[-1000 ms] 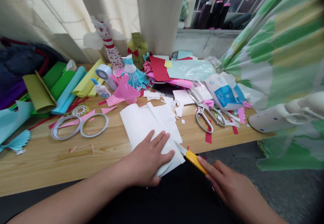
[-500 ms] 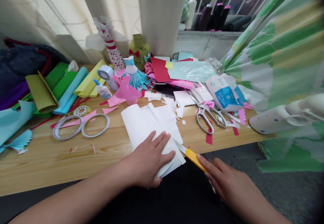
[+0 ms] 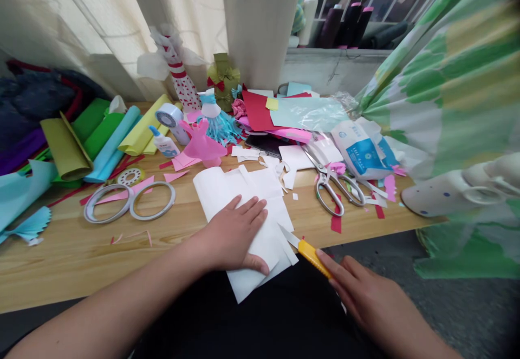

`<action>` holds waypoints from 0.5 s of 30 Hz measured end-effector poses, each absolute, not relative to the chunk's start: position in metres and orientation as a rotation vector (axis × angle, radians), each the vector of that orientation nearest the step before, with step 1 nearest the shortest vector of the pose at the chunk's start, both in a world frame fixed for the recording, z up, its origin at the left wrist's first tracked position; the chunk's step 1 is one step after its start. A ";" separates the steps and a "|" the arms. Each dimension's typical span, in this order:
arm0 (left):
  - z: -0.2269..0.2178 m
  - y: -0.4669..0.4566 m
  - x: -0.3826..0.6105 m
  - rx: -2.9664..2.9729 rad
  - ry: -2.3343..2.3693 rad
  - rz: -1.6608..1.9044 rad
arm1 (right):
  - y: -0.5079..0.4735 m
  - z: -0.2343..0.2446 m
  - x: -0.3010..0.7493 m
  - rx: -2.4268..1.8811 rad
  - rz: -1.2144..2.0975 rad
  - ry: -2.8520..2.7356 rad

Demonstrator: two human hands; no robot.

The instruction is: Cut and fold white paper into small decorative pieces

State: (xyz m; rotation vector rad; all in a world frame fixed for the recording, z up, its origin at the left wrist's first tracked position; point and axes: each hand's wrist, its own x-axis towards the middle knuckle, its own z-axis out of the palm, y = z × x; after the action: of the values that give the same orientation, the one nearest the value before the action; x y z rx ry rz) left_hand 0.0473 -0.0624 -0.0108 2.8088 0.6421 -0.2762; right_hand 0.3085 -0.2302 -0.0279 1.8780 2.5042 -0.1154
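Note:
My left hand (image 3: 231, 237) lies flat on a stack of folded white paper (image 3: 221, 199), fingers spread and pressing down near the table's front edge. My right hand (image 3: 359, 294) grips a yellow utility knife (image 3: 311, 258) just right of the paper. Its thin blade (image 3: 289, 236) points up and left, reaching the paper's right edge. Part of the knife's handle is hidden by my fingers. Steel scissors (image 3: 329, 185) lie open on paper scraps to the right, beyond my right hand's reach point.
The wooden table (image 3: 81, 256) holds tape rings (image 3: 152, 201), a glue bottle (image 3: 164, 143), rolled coloured paper (image 3: 67, 150), a pink paper shape (image 3: 201, 142) and a blue-and-white packet (image 3: 359, 153). Patterned green fabric (image 3: 447, 104) hangs at right, with curtains behind.
The white paper's lower sheet now extends farther toward me, and my left hand has shifted slightly up and left on it. The knife and my right hand stay nearly still.

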 end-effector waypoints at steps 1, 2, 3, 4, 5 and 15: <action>-0.012 -0.062 0.047 2.812 0.635 -0.277 | -0.230 -0.028 0.308 1.877 -0.111 2.499; -0.012 -0.062 0.047 2.815 0.628 -0.279 | -0.230 -0.027 0.307 1.880 -0.109 2.492; -0.012 -0.062 0.047 2.817 0.622 -0.282 | -0.230 -0.027 0.307 1.885 -0.109 2.485; -0.013 -0.062 0.047 2.820 0.618 -0.285 | -0.230 -0.028 0.307 1.890 -0.110 2.478; -0.013 -0.062 0.046 2.822 0.615 -0.287 | -0.230 -0.028 0.306 1.894 -0.111 2.473; -0.014 -0.060 0.043 2.834 0.579 -0.250 | -0.223 -0.029 0.302 1.954 -0.094 2.471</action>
State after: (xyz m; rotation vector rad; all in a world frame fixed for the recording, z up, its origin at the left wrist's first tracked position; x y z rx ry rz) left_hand 0.0431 -0.0598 -0.0136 2.8339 0.5790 -0.2497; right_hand 0.3023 -0.2234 -0.0285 1.9540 2.4714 -0.0939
